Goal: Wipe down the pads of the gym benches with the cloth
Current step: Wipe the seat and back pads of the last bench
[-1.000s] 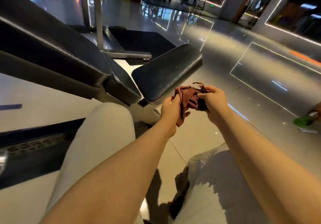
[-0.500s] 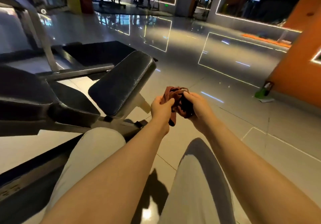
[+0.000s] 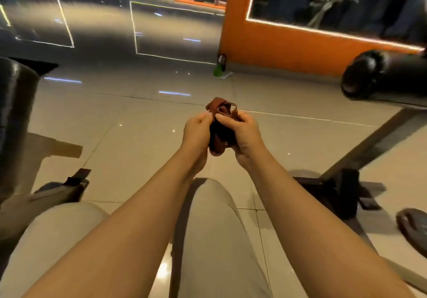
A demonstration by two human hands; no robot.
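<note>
At far left edge, a black bench pad (image 3: 16, 122) fills the side of the view, its surface glossy, w/ a metal frame foot (image 3: 69, 185) on the tiled floor (image 3: 129, 140) below it. Behind, the floor turns dark and reflective w/ bright rectangular light outlines. Lower left and centre, two knees in light grey trousers (image 3: 212, 240) point fwd; bare forearms reach out over them.

Centre: left hand (image 3: 197, 131) and right hand (image 3: 241, 133) meet in mid-air above the floor, both w/ fingers curled and clamped on a bunched reddish-brown cloth (image 3: 219, 122). Cloth sits between the palms, a crumpled knot sticking up above the fingertips and a fold hanging below; it touches no pad.

Past the hands, a small green object (image 3: 218, 70), possibly a bottle (too blurred to be sure), stands at the foot of an orange wall (image 3: 265, 45) w/ a lit-edged dark panel.

Right: a black roller pad (image 3: 379, 76) on a dark frame (image 3: 360, 159) slanting down to the floor, well apart from the hands. Bottom right, a dark round weight plate (image 3: 413, 230) lies flat on the tiles.
</note>
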